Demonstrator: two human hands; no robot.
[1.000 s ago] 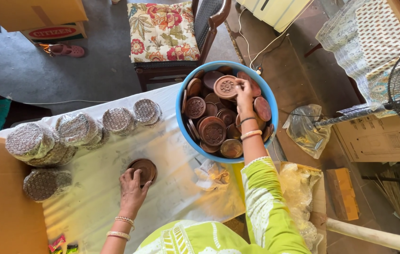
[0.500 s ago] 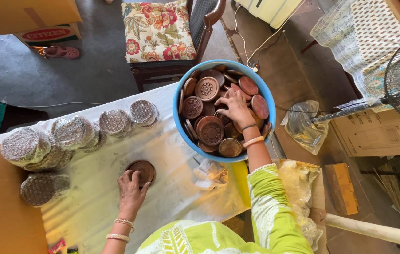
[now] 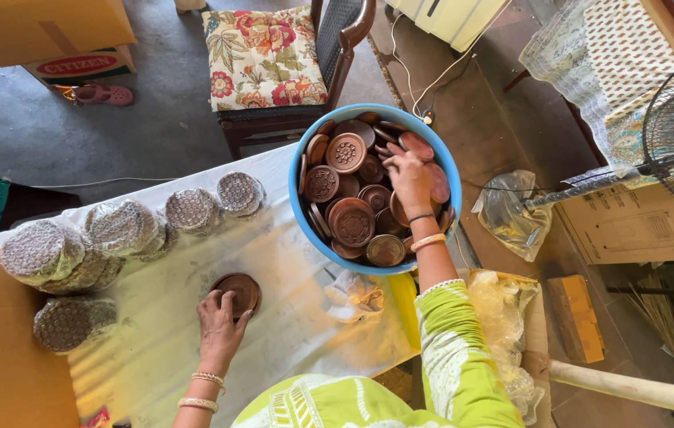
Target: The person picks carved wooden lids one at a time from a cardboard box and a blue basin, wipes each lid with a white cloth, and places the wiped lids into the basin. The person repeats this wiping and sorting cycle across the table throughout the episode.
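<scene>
My left hand [image 3: 218, 329] lies palm down on the clear plastic sheet [image 3: 163, 333], fingers spread loosely, the fingertips resting on the near edge of a brown disc [image 3: 240, 291] — touching it, not gripping. The disc sits just beyond my fingers, flat on the sheet, round, dark brown, with a raised rim; being round and lying face up, it has no long axis to speak of. My right hand [image 3: 410, 181] reaches into the blue tub [image 3: 303, 224], which stands at the sheet's far right edge. The hand is curled down over the heap of brown discs [image 3: 349, 190] inside, fingers bent among them; it seems to be closing on one, though I cannot tell whether it has hold of any. Those discs lie tilted every way, some showing patterned faces. Wrapped stacks [image 3: 123, 230] stand in a row to the left of my left hand.
</scene>
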